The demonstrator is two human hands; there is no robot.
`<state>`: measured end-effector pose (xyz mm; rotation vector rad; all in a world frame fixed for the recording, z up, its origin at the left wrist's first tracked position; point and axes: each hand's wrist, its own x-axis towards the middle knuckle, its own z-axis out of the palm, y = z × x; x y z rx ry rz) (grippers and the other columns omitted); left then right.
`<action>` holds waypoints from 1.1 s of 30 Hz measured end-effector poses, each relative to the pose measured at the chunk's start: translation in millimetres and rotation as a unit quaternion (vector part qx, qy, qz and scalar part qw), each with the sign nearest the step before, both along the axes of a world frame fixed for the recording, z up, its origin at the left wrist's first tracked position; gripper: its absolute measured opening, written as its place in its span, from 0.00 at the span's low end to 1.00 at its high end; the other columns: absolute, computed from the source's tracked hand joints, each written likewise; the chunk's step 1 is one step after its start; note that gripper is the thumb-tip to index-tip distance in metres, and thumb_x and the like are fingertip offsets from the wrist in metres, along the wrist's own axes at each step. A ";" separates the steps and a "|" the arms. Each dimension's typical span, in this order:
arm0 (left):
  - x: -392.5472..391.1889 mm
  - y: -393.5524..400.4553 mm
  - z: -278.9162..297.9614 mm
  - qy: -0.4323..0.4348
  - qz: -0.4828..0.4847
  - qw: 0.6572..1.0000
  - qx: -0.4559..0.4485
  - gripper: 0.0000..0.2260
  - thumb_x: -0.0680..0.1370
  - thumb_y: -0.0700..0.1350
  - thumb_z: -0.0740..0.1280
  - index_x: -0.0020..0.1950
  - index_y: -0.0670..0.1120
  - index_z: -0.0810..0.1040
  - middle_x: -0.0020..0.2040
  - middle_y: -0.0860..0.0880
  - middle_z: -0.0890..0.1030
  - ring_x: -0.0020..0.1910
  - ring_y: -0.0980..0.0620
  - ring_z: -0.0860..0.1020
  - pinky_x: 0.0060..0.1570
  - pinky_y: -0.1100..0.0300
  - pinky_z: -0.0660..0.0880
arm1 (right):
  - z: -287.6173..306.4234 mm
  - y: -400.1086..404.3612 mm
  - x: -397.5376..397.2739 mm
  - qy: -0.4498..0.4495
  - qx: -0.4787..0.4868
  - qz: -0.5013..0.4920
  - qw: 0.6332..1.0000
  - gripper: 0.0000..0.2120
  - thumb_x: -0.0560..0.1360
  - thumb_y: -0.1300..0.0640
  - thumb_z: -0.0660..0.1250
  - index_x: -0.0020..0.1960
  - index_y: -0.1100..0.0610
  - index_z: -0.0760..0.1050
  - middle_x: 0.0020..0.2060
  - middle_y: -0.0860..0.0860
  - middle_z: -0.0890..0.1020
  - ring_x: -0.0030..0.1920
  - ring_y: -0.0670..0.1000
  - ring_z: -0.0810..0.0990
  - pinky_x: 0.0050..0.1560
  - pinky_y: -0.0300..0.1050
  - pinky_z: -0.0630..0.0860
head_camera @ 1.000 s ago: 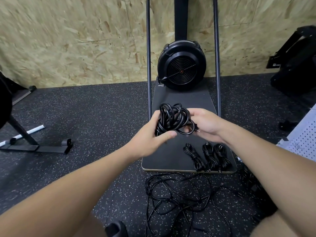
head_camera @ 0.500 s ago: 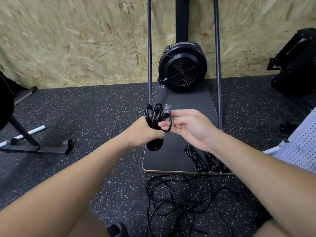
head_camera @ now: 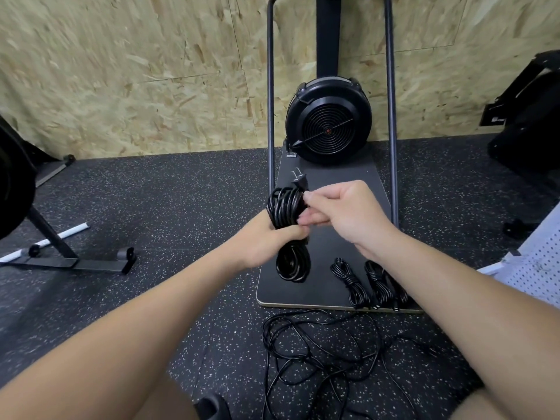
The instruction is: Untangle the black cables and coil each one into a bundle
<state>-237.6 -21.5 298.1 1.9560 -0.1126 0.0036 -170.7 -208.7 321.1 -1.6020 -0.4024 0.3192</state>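
Observation:
My left hand [head_camera: 264, 241] grips a coiled black cable [head_camera: 289, 234] round its middle, holding it upright above the dark platform [head_camera: 333, 247]. The cable's plug end [head_camera: 298, 182] sticks up at the top of the coil. My right hand [head_camera: 339, 213] pinches the free end of that cable just below the plug, against the coil's upper loops. Three finished cable bundles [head_camera: 368, 283] lie side by side on the platform's near right corner. A loose tangle of black cables [head_camera: 321, 359] sprawls on the speckled floor in front of the platform.
A round black fan unit [head_camera: 328, 124] stands at the platform's far end between two upright metal bars [head_camera: 270, 101]. A black equipment stand [head_camera: 54, 250] sits at the left, black gear [head_camera: 527, 122] at the right, and a white perforated panel [head_camera: 536, 268] near my right arm.
The coil went from a loose bunch held in both hands to an upright elongated bundle in my left hand. My right hand has brought the plug end up to the top of the coil.

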 end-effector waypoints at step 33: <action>6.1 -1.2 -3.1 0.024 0.134 0.975 -0.174 0.15 0.79 0.30 0.73 0.64 0.36 0.77 0.54 0.32 0.83 0.50 0.36 0.83 0.53 0.21 0.80 | 0.2 -4.5 7.9 -0.078 -0.134 0.154 0.976 0.21 0.85 0.59 0.68 0.37 0.69 0.72 0.26 0.48 0.67 0.31 0.50 0.68 0.58 0.55 0.87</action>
